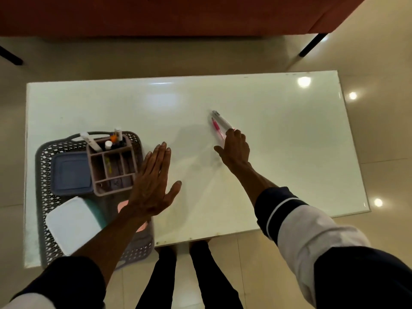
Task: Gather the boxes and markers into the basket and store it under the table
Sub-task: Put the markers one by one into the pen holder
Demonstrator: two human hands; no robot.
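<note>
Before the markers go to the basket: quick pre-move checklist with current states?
1. Right hand grips both markers, one pink, one white: ok, though blurred.
2. Markers lifted clear of the table: cannot tell.
3. Left hand out of the drop path: not ok, it is open over the basket's right edge.
4. Free slot in the organiser: ok, front compartments look mostly open.
5. Boxes in the basket: ok, blue box and white box inside.

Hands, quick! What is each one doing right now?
Left hand: open, fingers straight, holding nothing, beside the basket.
Right hand: closed on two markers, one pink and one white.
</note>
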